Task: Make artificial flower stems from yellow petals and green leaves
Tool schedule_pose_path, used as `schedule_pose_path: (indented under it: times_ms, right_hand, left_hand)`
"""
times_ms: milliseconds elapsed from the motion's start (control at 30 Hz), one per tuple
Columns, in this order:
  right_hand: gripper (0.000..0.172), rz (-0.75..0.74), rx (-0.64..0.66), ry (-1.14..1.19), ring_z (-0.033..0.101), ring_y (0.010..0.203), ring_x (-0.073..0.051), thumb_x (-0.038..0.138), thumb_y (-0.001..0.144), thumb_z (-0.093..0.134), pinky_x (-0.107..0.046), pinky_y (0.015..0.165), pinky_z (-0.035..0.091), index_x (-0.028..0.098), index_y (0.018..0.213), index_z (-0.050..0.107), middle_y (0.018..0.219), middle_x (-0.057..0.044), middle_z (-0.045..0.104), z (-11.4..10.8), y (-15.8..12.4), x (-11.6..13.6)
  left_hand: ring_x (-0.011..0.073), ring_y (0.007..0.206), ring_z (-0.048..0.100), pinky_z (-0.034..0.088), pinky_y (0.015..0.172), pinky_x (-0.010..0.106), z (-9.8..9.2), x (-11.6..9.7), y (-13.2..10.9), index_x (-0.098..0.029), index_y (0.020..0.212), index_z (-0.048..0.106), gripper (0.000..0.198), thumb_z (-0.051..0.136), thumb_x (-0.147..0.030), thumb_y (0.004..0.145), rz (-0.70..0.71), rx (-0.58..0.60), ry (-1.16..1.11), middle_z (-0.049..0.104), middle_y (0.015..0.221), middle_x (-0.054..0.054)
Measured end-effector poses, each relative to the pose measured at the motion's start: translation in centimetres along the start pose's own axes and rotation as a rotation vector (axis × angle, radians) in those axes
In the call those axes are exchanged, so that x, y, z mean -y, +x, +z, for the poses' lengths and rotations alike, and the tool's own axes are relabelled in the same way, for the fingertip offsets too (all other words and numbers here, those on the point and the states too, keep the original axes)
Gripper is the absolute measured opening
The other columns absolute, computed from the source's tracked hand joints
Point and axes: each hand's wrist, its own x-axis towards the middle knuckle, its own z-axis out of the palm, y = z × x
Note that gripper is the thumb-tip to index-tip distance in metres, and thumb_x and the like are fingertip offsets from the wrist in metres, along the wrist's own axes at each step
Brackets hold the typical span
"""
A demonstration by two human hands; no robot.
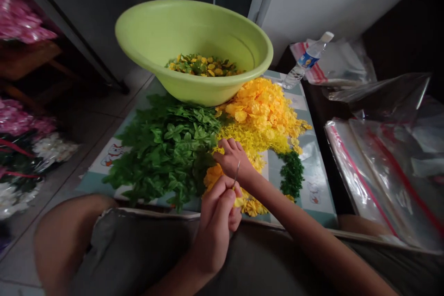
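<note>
A thin steel needle (236, 175) runs between my hands. My right hand (231, 159) is curled around its upper end, just over the yellow flowers. Its lower end disappears into the fingers of my left hand (215, 224), with a small yellow flower piece (238, 201) showing beneath them. Behind my hands lie a heap of yellow artificial flowers (260, 115), a large heap of green leaves (166, 152) and a small strip of dark green sprigs (292, 175). A light green plastic basin (194, 18) holding mixed yellow and green pieces stands behind the heaps.
The heaps lie on a printed cartoon tablecloth (314, 203). A plastic water bottle (305, 61) lies at the back right, beside clear plastic bags (378, 171). Bunches of pink and white artificial flowers (21, 120) sit at the left, above a tiled floor (93, 106). My knee (69, 226) shows below.
</note>
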Motion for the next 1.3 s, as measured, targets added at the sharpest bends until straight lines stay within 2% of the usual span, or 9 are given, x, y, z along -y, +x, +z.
schedule_pose_path:
  times_ms: [167,267,400,533,700,767,900,1200,1300]
  right_hand:
    - [0.012,0.097,-0.105,0.11,0.053,0.089,-0.023,0.016,0.083,0.051,-0.041,0.083,0.043,0.017,0.074,0.06,0.091,-0.01,0.061,-2.1,-0.6,0.8]
    - [0.014,0.181,-0.151,0.242,0.059,0.07,-0.017,0.023,0.087,0.047,-0.031,0.065,0.049,0.017,0.075,0.053,0.074,-0.006,0.062,-4.6,-2.9,1.8]
    - [0.014,0.226,-0.201,0.376,0.062,0.067,-0.015,0.028,0.09,0.045,-0.028,0.061,0.05,0.018,0.081,0.05,0.074,-0.005,0.064,-6.5,-6.1,2.5]
    - [0.009,0.127,-0.164,0.201,0.062,0.077,-0.016,0.017,0.089,0.046,-0.03,0.068,0.051,0.018,0.092,0.055,0.087,-0.008,0.065,-5.1,-6.2,1.5]
    - [0.034,-0.09,0.067,-0.048,0.052,0.107,-0.023,0.002,0.079,0.05,-0.039,0.09,0.041,0.022,0.104,0.063,0.116,-0.008,0.062,-1.4,-2.1,1.2]
    - [0.032,-0.142,0.147,-0.156,0.05,0.108,-0.026,0.003,0.079,0.051,-0.042,0.09,0.038,0.021,0.102,0.065,0.117,-0.009,0.061,-0.2,-0.6,1.5]
    - [0.021,-0.165,0.227,-0.325,0.053,0.096,-0.026,0.007,0.086,0.047,-0.041,0.086,0.036,0.016,0.088,0.066,0.096,-0.012,0.065,1.1,0.6,1.5]
    - [0.022,-0.062,0.212,-0.415,0.051,0.098,-0.027,0.031,0.084,0.06,-0.04,0.084,0.039,0.014,0.099,0.062,0.104,-0.013,0.062,1.7,-0.3,0.6]
    - [0.011,-0.031,0.173,-0.348,0.053,0.097,-0.026,0.021,0.086,0.054,-0.041,0.087,0.038,0.015,0.089,0.063,0.098,-0.013,0.063,2.1,-0.2,0.7]
  left_hand:
    - [0.0041,0.04,0.015,0.015,0.039,0.016,-0.3,-1.0,0.5,-0.02,0.072,0.044,0.017,0.042,-0.027,0.087,-0.027,-0.062,-0.093,0.03,0.051,-0.01]
    - [0.004,0.04,0.015,0.015,0.039,0.016,-0.5,-1.1,0.8,-0.02,0.073,0.044,0.015,0.041,-0.026,0.086,-0.045,-0.119,-0.042,0.031,0.051,-0.01]
    - [0.0055,0.041,0.016,0.012,0.039,0.019,-0.4,-0.6,0.8,-0.021,0.073,0.043,0.016,0.041,-0.027,0.087,-0.075,-0.122,0.067,0.028,0.051,-0.01]
    - [0.0085,0.046,0.023,0.02,0.044,0.022,-0.5,0.1,0.0,-0.021,0.076,0.046,0.02,0.037,-0.027,0.093,0.157,-0.12,0.231,0.03,0.057,-0.008]
    - [0.0115,0.055,0.041,0.031,0.053,0.026,-0.7,0.3,-0.8,-0.021,0.079,0.051,0.02,0.037,-0.022,0.093,0.43,0.11,0.62,0.046,0.064,-0.003]
    - [0.0117,0.055,0.042,0.032,0.055,0.026,-0.7,0.2,-0.7,-0.021,0.078,0.05,0.02,0.036,-0.023,0.093,0.427,0.161,0.664,0.046,0.063,-0.003]
    - [0.0124,0.052,0.038,0.03,0.052,0.026,-0.8,0.2,-0.4,-0.021,0.076,0.048,0.024,0.033,-0.027,0.094,0.352,0.142,0.644,0.039,0.059,-0.005]
    - [0.0125,0.051,0.031,0.027,0.051,0.026,-0.7,-0.2,-0.3,-0.021,0.076,0.045,0.023,0.032,-0.029,0.094,0.29,0.189,0.552,0.033,0.058,-0.006]
    - [0.0122,0.049,0.029,0.025,0.05,0.026,-0.6,-0.3,-0.3,-0.021,0.076,0.044,0.023,0.032,-0.029,0.094,0.277,0.213,0.528,0.029,0.056,-0.007]
